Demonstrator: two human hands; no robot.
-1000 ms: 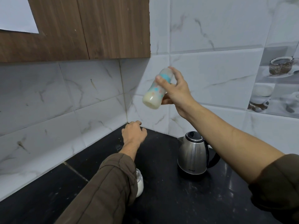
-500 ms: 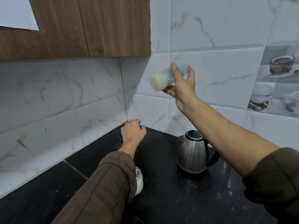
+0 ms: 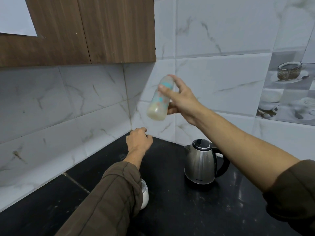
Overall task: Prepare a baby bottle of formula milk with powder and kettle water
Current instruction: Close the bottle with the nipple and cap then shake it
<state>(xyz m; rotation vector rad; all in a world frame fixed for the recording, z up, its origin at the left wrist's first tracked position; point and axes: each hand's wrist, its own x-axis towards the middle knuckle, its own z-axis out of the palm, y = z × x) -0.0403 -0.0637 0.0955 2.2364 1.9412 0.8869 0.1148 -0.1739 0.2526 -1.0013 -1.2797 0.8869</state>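
Observation:
My right hand (image 3: 183, 101) holds a baby bottle (image 3: 159, 101) with a teal and orange print up in the air before the tiled wall, fingers wrapped round its upper part. The bottle is blurred, tilted base-down to the left, with creamy milk in its lower end. My left hand (image 3: 139, 142) rests as a loose fist on the black counter (image 3: 179, 210) near the corner, holding nothing. A steel electric kettle (image 3: 200, 163) with a black lid and handle stands on the counter under my right forearm. A jar of white powder (image 3: 144, 195) is partly hidden behind my left sleeve.
A wooden wall cabinet (image 3: 85, 31) hangs above the left part of the counter. Marble-look tiles (image 3: 221, 74) close the corner on two sides, with decorative cup tiles at the right.
The bottle swung from base-down to nearly level and back to base-down, my right hand moving up and down with it. My left hand stayed on the counter.

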